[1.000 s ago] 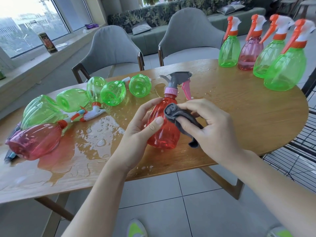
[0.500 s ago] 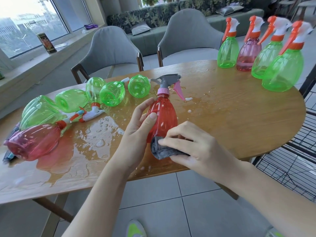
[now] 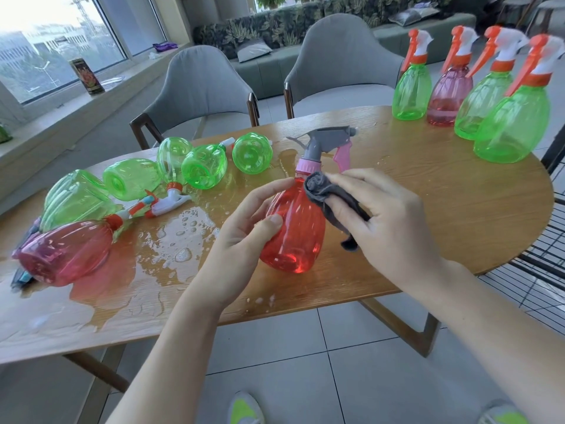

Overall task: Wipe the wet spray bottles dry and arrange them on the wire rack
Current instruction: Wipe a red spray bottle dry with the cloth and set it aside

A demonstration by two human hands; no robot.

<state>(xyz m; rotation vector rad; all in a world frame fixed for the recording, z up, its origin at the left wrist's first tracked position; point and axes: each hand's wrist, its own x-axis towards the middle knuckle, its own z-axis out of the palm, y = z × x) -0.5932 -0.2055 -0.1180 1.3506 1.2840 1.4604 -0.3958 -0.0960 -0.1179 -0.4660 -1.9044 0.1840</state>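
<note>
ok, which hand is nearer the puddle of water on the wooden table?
Left. The left hand, gripping the red plastic spray bottle, sits beside the puddle of water; the right hand, holding the grey cloth, is beyond the bottle.

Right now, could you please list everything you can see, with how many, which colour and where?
red spray bottle: 1, red with grey head, held upright at near table edge
cloth: 1, grey, against the bottle's shoulder
upright bottles: 4, three green, one pink, far right of table
lying bottles: several green, one pink, left side in water
table: 1, wooden, wet on left
chairs: 2, grey, behind table
wire rack: black, right edge
left hand: grips red bottle
right hand: holds cloth
</note>
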